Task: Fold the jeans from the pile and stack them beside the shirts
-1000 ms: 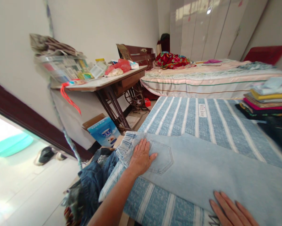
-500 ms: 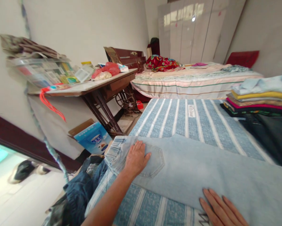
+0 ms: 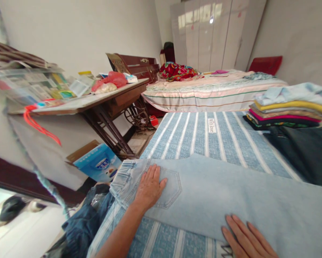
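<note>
Pale blue jeans [image 3: 231, 193] lie spread flat across a blue-and-white striped bedspread [image 3: 201, 134]. My left hand [image 3: 148, 188] rests open and flat on the waistband end, fingers over the back pocket. My right hand [image 3: 248, 240] lies open and flat on the near edge of the jeans' leg, at the bottom of the view, partly cut off by the frame.
A stack of folded clothes [image 3: 287, 104] and dark trousers [image 3: 303, 150] sit at the right of the bed. Darker denim [image 3: 83, 222] hangs off the bed's left side. A cluttered sewing table [image 3: 102, 100], a blue box [image 3: 99, 166] and a second bed [image 3: 212, 89] stand beyond.
The view has swung to the right, so everything shifts left in frame. Both hands stay flat on the jeans in the same places.
</note>
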### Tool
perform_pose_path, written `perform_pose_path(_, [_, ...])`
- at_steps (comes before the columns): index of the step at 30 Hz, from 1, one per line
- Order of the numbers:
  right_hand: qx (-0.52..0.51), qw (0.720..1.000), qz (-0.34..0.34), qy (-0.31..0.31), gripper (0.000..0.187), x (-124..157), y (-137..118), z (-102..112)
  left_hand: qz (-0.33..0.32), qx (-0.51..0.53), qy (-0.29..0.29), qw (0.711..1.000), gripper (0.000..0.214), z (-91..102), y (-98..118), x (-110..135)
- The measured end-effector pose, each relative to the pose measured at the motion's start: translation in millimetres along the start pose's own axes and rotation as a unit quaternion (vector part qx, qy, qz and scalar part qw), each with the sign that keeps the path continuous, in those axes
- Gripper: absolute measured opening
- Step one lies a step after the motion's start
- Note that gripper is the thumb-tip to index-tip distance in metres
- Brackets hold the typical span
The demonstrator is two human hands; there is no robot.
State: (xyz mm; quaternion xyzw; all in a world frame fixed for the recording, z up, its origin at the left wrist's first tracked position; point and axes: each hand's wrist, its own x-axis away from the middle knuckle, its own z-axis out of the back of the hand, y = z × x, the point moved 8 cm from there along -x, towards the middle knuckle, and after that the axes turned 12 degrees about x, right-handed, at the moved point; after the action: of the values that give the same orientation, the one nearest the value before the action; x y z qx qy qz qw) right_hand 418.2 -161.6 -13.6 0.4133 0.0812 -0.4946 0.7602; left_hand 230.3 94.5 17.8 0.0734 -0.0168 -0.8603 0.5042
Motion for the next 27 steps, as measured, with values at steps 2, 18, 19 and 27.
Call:
perform_pose_path(2, [-0.008, 1.000, -0.012, -0.001, 0.040, -3.6, 1.6, 1.8, -0.004, -0.004, -0.002, 1.000, 0.052, 3.0, -0.4, -1.1])
perform_pose_path(18, [-0.031, 0.986, -0.145, -0.071, 0.035, -15.1, 11.2, -2.3, -0.201, 0.002, -0.024, 0.979, 0.063, -25.4, 130.0, -35.7])
perform_pose_path(19, [-0.038, 0.985, -0.153, -0.071, 0.035, -15.2, 12.0, -2.1, -0.198, -0.006, -0.034, 0.980, 0.063, -27.5, 131.4, -35.5])
perform_pose_path(27, [-0.141, 0.933, -0.263, -0.202, 0.071, 10.6, 76.0, -1.2, -0.173, -0.020, -0.090, 0.981, 0.063, -27.8, 128.5, -41.6])
